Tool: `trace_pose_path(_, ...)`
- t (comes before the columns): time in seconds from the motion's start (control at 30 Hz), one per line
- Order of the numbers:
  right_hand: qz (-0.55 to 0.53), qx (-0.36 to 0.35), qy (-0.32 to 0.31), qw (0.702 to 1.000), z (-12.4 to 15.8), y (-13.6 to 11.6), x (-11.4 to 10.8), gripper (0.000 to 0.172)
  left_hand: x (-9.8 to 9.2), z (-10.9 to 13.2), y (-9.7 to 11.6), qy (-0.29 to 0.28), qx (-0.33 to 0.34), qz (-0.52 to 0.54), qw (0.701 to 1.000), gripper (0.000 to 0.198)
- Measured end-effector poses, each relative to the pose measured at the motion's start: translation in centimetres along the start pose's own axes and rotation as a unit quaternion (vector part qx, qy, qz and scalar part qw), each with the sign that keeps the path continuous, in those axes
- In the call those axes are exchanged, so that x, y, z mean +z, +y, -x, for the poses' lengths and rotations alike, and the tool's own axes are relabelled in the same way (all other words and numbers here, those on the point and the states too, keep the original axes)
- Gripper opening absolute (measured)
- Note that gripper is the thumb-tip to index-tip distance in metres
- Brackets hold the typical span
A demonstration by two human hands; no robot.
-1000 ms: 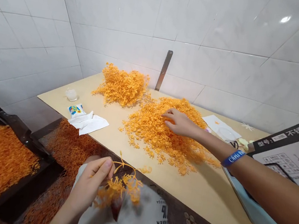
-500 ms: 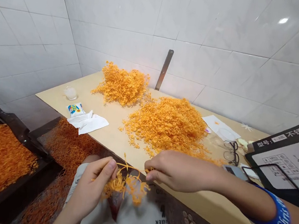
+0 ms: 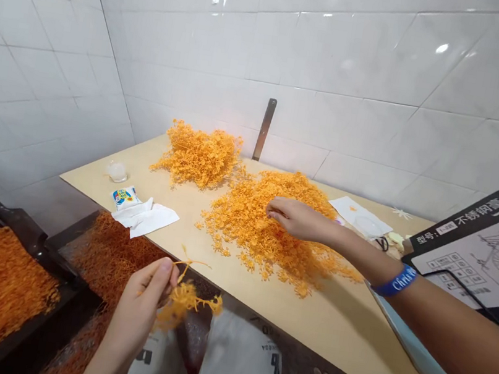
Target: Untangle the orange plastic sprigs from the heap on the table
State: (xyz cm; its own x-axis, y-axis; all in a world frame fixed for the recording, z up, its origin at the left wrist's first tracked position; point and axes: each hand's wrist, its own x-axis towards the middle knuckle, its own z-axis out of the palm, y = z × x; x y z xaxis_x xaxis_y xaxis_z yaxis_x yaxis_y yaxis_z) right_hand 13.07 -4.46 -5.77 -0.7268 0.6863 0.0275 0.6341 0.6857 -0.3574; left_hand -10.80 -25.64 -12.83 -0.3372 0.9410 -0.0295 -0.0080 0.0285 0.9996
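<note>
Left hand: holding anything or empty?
Holding. The left hand pinches a small orange sprig bunch between thumb and fingers, off the table.

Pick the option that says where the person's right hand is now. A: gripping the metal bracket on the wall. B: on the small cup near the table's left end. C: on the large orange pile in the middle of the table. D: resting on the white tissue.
C: the right hand lies on the large orange pile, away from the tissue, cup and bracket.
</note>
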Motion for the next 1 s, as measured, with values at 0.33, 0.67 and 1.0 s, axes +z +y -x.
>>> trace_pose_path(0.33,-0.245,-0.036,-0.015,0.969,1.9,-2.7,-1.2,0.032,1.6,-0.4,2.0,0.004,0.027,0.028,0.999,0.041)
trace_pose_path(0.67,-0.433,-0.006,0.025,0.901,4.3,-3.4,2.1,0.028,-0.7,-1.4,6.0,0.014,0.188,0.023,0.982,0.024)
trace_pose_path(1.0,-0.499,0.054,0.070,0.862,4.5,-2.9,5.3,0.031,-0.1,-18.0,14.0,0.023,0.316,-0.408,0.856,0.045)
